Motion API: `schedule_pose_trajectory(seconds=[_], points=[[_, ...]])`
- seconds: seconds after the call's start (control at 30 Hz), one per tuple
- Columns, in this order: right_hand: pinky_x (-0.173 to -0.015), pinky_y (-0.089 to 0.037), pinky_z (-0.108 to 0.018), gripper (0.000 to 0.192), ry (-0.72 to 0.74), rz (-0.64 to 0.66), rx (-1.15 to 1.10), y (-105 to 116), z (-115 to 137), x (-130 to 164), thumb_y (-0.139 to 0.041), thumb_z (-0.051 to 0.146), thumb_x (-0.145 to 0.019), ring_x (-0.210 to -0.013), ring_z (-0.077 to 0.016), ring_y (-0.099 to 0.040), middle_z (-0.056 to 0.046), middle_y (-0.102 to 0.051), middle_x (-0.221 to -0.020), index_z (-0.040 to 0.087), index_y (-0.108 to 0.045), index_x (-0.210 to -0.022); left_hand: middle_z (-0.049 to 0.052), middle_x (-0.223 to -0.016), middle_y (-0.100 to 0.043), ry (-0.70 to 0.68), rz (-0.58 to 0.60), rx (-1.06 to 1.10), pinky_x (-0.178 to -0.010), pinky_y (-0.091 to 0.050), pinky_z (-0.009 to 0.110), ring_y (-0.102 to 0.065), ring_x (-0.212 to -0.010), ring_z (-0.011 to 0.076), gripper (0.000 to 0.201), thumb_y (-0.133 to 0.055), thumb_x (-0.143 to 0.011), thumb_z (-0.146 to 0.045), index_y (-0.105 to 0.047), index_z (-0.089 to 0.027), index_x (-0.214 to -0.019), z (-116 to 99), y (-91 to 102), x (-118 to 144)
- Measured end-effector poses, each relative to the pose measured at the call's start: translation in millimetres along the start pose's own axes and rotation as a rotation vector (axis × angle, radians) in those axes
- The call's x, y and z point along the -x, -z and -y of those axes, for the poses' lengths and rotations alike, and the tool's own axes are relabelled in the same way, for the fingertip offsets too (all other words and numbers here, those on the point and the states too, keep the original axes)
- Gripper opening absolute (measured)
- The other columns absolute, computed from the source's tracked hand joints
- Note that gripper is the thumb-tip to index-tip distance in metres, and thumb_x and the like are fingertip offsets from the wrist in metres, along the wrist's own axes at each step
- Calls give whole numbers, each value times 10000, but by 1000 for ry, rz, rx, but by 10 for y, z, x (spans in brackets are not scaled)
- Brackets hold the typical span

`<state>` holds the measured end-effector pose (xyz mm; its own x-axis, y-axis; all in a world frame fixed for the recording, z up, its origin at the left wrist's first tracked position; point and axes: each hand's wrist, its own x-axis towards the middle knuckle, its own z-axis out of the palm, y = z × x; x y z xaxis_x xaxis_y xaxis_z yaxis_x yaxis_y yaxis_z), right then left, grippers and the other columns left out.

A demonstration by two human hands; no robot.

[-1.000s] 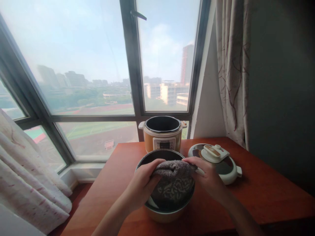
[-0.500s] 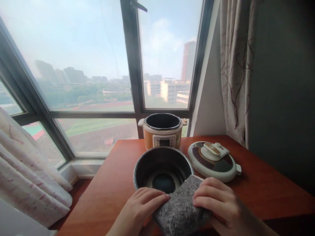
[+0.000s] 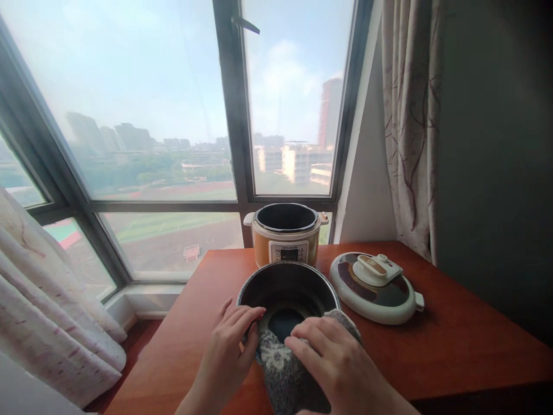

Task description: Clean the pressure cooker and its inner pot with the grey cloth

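A dark inner pot (image 3: 288,286) stands on the red-brown table (image 3: 453,340) in front of me. A grey patterned cloth (image 3: 285,374) is draped over the pot's near rim and down its outside. My right hand (image 3: 337,363) lies flat on the cloth, pressing it against the rim. My left hand (image 3: 227,354) rests on the pot's near left rim, its fingertips touching the edge of the cloth. Behind the pot stands the orange cooker body (image 3: 286,233), without a lid.
The cooker's white and brown lid (image 3: 375,279) lies flat on the table to the right of the pot. A large window fills the back. Curtains hang at the right (image 3: 408,115) and lower left (image 3: 47,311). A dark wall stands at the right.
The cloth was lifted out of the pot, pulled toward me, and now lies over the near rim. My right hand moved left onto it; my left hand shifted to the rim.
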<state>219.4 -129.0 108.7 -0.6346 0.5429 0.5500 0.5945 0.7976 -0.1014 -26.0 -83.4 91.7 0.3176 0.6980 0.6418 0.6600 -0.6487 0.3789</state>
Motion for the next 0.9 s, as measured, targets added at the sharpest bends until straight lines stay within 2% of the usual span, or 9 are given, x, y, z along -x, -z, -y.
schedule_pose_trajectory(seconds=[0.07,0.13,0.23,0.4,0.6,0.67,0.77,0.9], points=[[-770,-472,-384,648,-71,40,21,-241,66,-102,-690,728,-732,-825,-254,-633,-70,-699,-957,187,-618,-1082,46,-901,-742,60,8,69,-873,-567,380,-704,-852,195,372,-452,-805,-59,-713,-204,-1027,-25,-76,21],[-679,-434,-359,569,-187,122,45,-403,111,-156,-738,704,-689,-731,-235,-607,-40,-677,-851,206,-613,-934,58,-902,-726,122,4,156,-775,-578,325,-695,-856,194,411,-428,-762,-42,-715,-189,-1016,-60,-112,32],[-662,-398,-345,483,-255,201,68,-450,131,-162,-808,601,-669,-733,-232,-600,-27,-667,-836,218,-593,-868,69,-950,-717,179,0,236,-808,-573,334,-686,-904,205,395,-452,-770,-69,-719,-188,-1036,-83,-105,22],[-697,-398,-343,463,-127,218,17,-302,-17,-55,-793,568,-706,-785,-228,-604,-20,-668,-884,214,-590,-925,78,-1072,-693,165,34,329,-911,-541,363,-656,-1031,220,519,-436,-688,-37,-707,-196,-1102,-21,-83,6],[-833,-445,-391,523,-31,281,-92,-16,-465,62,-813,608,-657,-893,-254,-609,-43,-684,-949,218,-622,-950,73,-1096,-674,140,16,367,-931,-524,374,-636,-1054,224,548,-423,-713,-39,-683,-223,-1159,7,-93,33],[-971,-420,-461,531,-27,287,-121,84,-593,80,-825,584,-643,-952,-268,-613,-53,-686,-988,218,-638,-979,74,-1096,-674,129,20,379,-933,-521,382,-631,-1054,226,555,-422,-712,-37,-678,-225,-1168,1,-90,33],[-1142,-276,-543,576,-61,260,-168,176,-670,106,-858,520,-611,-1014,-273,-618,-53,-679,-1042,219,-644,-1053,80,-1084,-677,109,23,393,-928,-524,392,-623,-1056,230,538,-420,-705,-42,-674,-210,-1149,13,-103,16],[-1172,-245,-555,636,-135,238,-193,202,-585,157,-891,400,-575,-1070,-288,-607,-57,-668,-1095,222,-631,-1127,76,-1034,-699,102,20,304,-987,-497,465,-634,-1041,229,474,-402,-736,-45,-666,-199,-1098,83,-153,5]])
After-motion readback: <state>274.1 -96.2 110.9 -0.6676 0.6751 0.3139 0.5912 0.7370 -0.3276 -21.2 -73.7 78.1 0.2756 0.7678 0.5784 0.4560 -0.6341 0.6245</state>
